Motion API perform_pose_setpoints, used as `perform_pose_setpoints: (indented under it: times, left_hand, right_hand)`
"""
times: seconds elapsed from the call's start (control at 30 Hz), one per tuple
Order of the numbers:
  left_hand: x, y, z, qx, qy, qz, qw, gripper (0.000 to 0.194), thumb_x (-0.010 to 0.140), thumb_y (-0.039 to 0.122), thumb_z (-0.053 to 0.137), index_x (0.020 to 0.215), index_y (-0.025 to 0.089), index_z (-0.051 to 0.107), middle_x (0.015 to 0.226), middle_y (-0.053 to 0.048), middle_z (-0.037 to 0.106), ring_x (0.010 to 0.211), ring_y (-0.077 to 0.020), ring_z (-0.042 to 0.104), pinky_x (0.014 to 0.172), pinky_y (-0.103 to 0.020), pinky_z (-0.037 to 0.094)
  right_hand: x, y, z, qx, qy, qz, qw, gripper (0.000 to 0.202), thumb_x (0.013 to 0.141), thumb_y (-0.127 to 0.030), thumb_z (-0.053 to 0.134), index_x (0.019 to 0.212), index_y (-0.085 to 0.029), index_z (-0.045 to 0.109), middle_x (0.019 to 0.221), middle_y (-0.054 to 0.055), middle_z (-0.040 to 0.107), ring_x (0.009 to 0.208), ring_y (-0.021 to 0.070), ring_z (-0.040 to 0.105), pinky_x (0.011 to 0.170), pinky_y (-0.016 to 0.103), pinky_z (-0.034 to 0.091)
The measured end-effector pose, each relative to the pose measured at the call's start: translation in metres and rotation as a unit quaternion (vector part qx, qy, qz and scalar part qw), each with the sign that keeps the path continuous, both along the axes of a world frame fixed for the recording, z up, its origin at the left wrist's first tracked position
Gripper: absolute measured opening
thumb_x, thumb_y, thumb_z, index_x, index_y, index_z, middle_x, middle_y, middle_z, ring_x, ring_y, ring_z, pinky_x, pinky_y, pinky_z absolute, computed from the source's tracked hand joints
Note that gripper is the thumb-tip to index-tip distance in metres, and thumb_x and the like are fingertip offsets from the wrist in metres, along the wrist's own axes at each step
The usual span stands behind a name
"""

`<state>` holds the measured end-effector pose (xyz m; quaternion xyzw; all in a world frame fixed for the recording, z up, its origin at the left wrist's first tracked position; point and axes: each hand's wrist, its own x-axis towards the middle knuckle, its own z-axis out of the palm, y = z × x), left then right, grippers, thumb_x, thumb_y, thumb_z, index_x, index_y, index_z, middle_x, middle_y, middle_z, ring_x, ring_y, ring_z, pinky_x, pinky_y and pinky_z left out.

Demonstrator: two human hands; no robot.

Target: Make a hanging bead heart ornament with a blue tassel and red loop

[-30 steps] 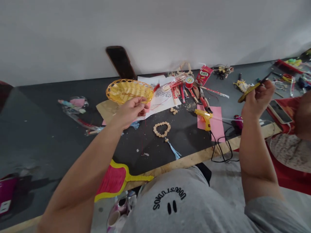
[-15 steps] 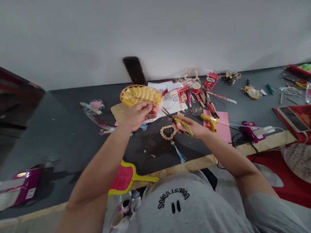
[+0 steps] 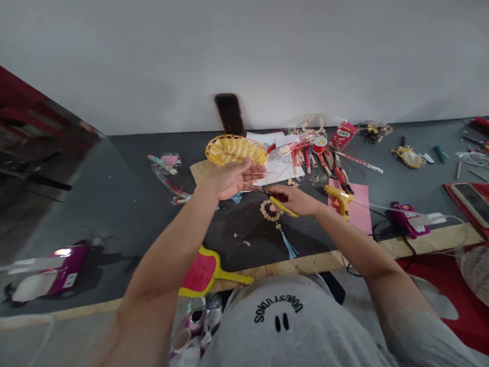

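My right hand [image 3: 294, 200] grips scissors [image 3: 283, 206] with yellow handles, their dark blades pointing left at the fingers of my left hand. A thin reddish thread [image 3: 270, 173] runs at the fingertips of my left hand [image 3: 234, 179], which is palm up, its longer fingers extended and its hold on the thread loose. Just behind this hand stands a yellow woven basket [image 3: 233, 149]. A beaded loop [image 3: 267, 213] with a light blue tassel [image 3: 288, 245] lies below the scissors on the dark table [image 3: 160, 204].
Papers, red-wrapped sticks, a thread spool [image 3: 320, 143] and a red carton [image 3: 343, 134] lie behind. A phone [image 3: 229, 114] leans on the wall. Right are a yellow glue gun [image 3: 341, 198] and purple device [image 3: 409, 219]; a pink fan [image 3: 200, 272] is at the front edge.
The view has shifted a little to the left. The scissors have moved closer to my left hand, their blades now at its fingers. My left hand's fingers have straightened from a pinch.
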<state>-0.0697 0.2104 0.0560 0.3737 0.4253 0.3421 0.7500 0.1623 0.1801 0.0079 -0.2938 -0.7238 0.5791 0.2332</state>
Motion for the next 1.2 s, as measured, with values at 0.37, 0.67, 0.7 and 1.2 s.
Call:
perform_pose_setpoints:
  times: [0.37, 0.67, 0.7, 1.2]
  left_hand:
    - [-0.001, -0.005, -0.028, 0.149, 0.221, 0.123, 0.956, 0.058, 0.079, 0.075, 0.060, 0.081, 0.018, 0.068, 0.080, -0.009, 0.070, 0.069, -0.0171, 0.064, 0.062, -0.028, 0.052]
    - [0.015, -0.007, -0.012, 0.247, 0.014, -0.056, 0.967, 0.073, 0.068, 0.059, 0.081, 0.126, 0.021, 0.058, 0.088, -0.003, 0.064, 0.058, -0.0082, 0.048, 0.049, -0.022, 0.034]
    - [0.018, -0.006, -0.012, 0.252, 0.020, -0.054, 0.966, 0.066, 0.071, 0.059, 0.080, 0.120, 0.019, 0.061, 0.086, -0.003, 0.063, 0.057, -0.0078, 0.047, 0.050, -0.022, 0.036]
    - [0.032, -0.011, -0.006, 0.393, 0.243, -0.034, 0.886, 0.041, 0.092, 0.056, 0.052, 0.079, 0.018, 0.059, 0.065, 0.001, 0.057, 0.057, -0.0113, 0.050, 0.056, -0.024, 0.039]
  right_hand:
    - [0.008, -0.004, 0.021, -0.114, 0.161, -0.002, 0.980, 0.052, 0.084, -0.056, 0.072, 0.116, -0.017, 0.059, 0.080, -0.003, 0.052, 0.060, 0.0061, 0.043, 0.055, 0.021, 0.037]
    - [-0.001, -0.002, 0.024, -0.152, 0.183, -0.044, 0.970, 0.045, 0.084, -0.056, 0.071, 0.105, -0.019, 0.059, 0.079, -0.003, 0.056, 0.055, 0.0060, 0.050, 0.048, 0.020, 0.039]
    - [-0.001, -0.002, 0.025, -0.149, 0.187, -0.045, 0.970, 0.043, 0.085, -0.056, 0.070, 0.102, -0.019, 0.058, 0.077, -0.003, 0.056, 0.055, 0.0059, 0.050, 0.047, 0.019, 0.039]
    - [-0.002, -0.009, 0.026, -0.156, 0.226, -0.084, 0.958, 0.044, 0.088, -0.062, 0.063, 0.097, -0.021, 0.052, 0.074, -0.005, 0.052, 0.055, 0.0058, 0.046, 0.049, 0.020, 0.040]
